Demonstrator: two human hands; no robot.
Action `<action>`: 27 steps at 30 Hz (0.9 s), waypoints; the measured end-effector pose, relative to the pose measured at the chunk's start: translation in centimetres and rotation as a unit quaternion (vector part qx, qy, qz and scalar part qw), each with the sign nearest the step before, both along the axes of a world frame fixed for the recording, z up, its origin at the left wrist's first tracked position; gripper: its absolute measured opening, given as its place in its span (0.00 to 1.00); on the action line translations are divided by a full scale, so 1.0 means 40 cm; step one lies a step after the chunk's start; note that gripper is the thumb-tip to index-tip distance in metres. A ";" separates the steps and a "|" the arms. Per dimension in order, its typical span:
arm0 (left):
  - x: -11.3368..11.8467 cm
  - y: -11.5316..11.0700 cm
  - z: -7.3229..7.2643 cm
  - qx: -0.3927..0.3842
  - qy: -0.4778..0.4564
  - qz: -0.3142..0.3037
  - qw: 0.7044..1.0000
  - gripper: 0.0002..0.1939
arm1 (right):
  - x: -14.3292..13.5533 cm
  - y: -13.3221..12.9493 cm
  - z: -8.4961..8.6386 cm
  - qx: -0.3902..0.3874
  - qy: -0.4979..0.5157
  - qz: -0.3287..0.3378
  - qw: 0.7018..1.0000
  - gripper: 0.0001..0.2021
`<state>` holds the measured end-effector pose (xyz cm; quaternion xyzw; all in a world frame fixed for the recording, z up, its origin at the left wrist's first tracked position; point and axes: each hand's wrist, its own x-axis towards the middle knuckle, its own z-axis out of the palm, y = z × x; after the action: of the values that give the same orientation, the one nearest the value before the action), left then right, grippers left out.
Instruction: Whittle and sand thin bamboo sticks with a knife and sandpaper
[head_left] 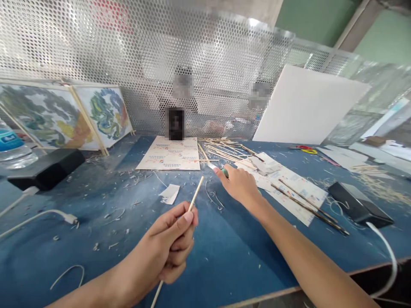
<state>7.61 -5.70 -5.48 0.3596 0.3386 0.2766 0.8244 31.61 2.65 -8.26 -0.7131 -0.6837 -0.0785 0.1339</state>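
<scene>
My left hand (178, 239) is closed around a thin pale bamboo stick (196, 191). The stick slants up past the thumb, and its lower end comes out below the fist. To the right and farther off, my right hand (239, 182) grips a small green-handled knife (225, 173). Its pale, blade-like tip points up and left, apart from the stick, and the fingers hide most of the handle. Beyond that hand lies a loose pile of bamboo strips (224, 149). A torn scrap of paper (170, 193) rests on the blue table left of the stick.
A painted paper lantern frame (80, 115) stands at left beside a black box (46, 169) and a water bottle (14, 147). Printed sheets (173, 154), dark-stained sticks (308, 205), scissors (306, 149) and another black box (359, 203) lie around. A white board (308, 105) leans on the perforated metal screen (144, 51); people are behind it.
</scene>
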 end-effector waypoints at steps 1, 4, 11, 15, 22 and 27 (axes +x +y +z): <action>-0.002 0.008 -0.001 0.005 -0.005 0.005 1.000 0.14 | 0.005 0.004 -0.007 -0.004 -0.005 0.004 1.000 0.33; -0.016 0.041 0.008 0.038 -0.012 0.072 0.997 0.12 | -0.008 -0.005 -0.016 -0.004 -0.015 0.035 0.999 0.28; -0.077 0.057 0.143 0.157 -0.074 0.225 0.959 0.02 | -0.176 -0.064 0.030 0.007 -0.011 0.218 0.976 0.26; -0.089 0.035 0.220 0.223 -0.076 0.186 0.954 0.03 | -0.289 -0.021 0.033 -0.041 0.046 0.292 0.954 0.29; -0.122 0.109 0.228 0.248 0.000 0.150 0.957 0.02 | -0.315 0.023 0.026 -0.047 0.110 0.300 0.946 0.10; -0.121 0.145 0.171 0.251 0.023 0.133 0.959 0.04 | -0.236 -0.013 0.090 0.033 0.236 0.284 0.929 0.13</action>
<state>2.78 0.10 1.36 0.5129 0.3217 0.4514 0.6555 22.16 2.14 -4.66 -0.4820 -0.8032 0.1107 0.3319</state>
